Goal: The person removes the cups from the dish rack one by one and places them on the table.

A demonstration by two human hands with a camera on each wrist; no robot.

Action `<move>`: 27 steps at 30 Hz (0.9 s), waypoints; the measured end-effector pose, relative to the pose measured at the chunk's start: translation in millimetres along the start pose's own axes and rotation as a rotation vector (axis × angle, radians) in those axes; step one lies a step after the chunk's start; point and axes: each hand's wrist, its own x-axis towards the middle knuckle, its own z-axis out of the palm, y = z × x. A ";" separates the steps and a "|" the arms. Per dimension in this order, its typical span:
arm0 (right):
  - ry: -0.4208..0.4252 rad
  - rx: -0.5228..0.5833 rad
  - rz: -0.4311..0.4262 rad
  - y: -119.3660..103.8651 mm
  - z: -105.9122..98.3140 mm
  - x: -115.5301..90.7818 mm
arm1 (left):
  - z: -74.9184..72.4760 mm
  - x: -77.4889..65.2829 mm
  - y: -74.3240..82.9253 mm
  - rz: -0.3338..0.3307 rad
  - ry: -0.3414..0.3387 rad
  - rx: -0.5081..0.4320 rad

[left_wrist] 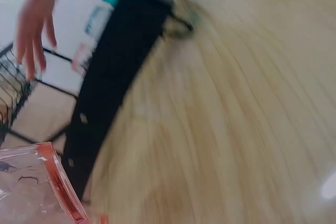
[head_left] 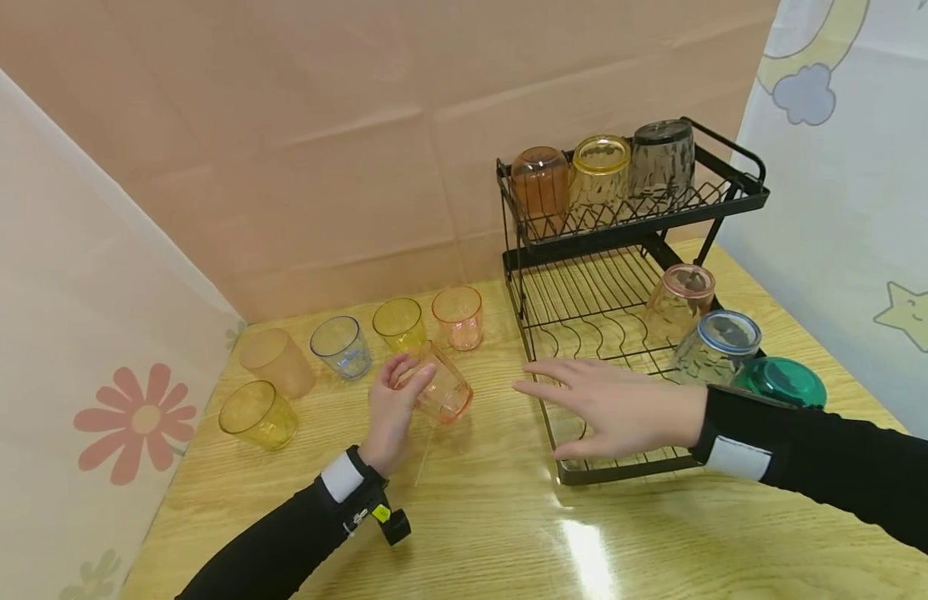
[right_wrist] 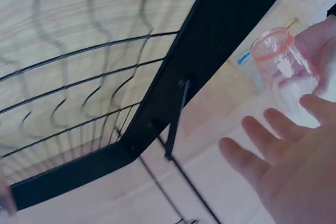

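Note:
My left hand (head_left: 396, 408) grips a clear pink glass (head_left: 445, 387) with a reddish rim, tilted so its mouth points down and right. The same pink glass (left_wrist: 31, 187) fills the lower left corner of the left wrist view. My right hand (head_left: 609, 408) holds nothing; its fingers are extended over the front left edge of the black dish rack (head_left: 561, 481). In the right wrist view the right hand's fingers (right_wrist: 262, 135) spread toward the pink glass (right_wrist: 286, 61), with a gap between them in the head view.
Several glasses stand left on the wooden table: yellow (head_left: 259, 417), frosted orange (head_left: 278, 362), blue-rimmed (head_left: 342, 348), another yellow (head_left: 400, 325), pink (head_left: 459, 318). Upside down on the rack's upper tier are amber (head_left: 541, 187), yellow (head_left: 600, 175) and grey (head_left: 662, 158) glasses; below, pink (head_left: 681, 300), blue-rimmed (head_left: 719, 346), green (head_left: 782, 381).

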 end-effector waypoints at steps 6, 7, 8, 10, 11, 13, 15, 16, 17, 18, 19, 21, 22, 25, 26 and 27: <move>0.060 -0.072 0.097 11.7 -1.8 -27.5 | -30.5 10.9 -9.8 0.131 0.063 0.098; 0.068 -0.079 0.114 14.5 -1.9 -32.2 | -35.2 12.0 -9.6 0.133 0.069 0.116; 0.078 -0.086 0.128 16.9 -2.4 -36.7 | -39.6 13.4 -9.4 0.134 0.078 0.128; 0.093 -0.101 0.162 21.3 -4.2 -45.8 | -47.2 15.5 -9.1 0.127 0.100 0.136; 0.101 -0.106 0.175 23.5 -5.5 -50.2 | -50.3 16.2 -9.0 0.126 0.112 0.136; 0.116 -0.117 0.198 27.8 -8.6 -58.7 | -56.0 17.2 -8.6 0.121 0.131 0.134; 0.132 -0.127 0.221 31.3 -11.9 -65.9 | -60.2 18.2 -9.4 0.124 0.154 0.124; 0.139 -0.136 0.229 33.4 -13.3 -69.3 | -61.9 18.4 -9.6 0.127 0.166 0.125; 0.144 -0.146 0.238 35.5 -14.7 -72.3 | -63.4 18.7 -9.9 0.130 0.178 0.127; 0.150 -0.160 0.246 37.5 -15.8 -75.1 | -65.4 19.1 -10.3 0.134 0.190 0.142; 0.154 -0.172 0.253 39.6 -16.7 -77.8 | -67.2 19.2 -10.6 0.139 0.200 0.153; 0.165 -0.192 0.272 43.8 -17.6 -83.2 | -71.0 20.0 -11.9 0.150 0.219 0.170; 0.174 -0.197 0.278 45.9 -17.8 -86.2 | -73.0 20.4 -12.5 0.152 0.229 0.186; 0.206 -0.203 0.295 51.9 -17.6 -95.8 | -78.3 22.6 -14.3 0.162 0.243 0.215; 0.217 -0.199 0.302 53.9 -17.2 -99.3 | -79.7 23.6 -15.0 0.164 0.247 0.223; 0.227 -0.202 0.306 55.8 -16.9 -102.8 | -80.9 24.6 -15.5 0.162 0.251 0.237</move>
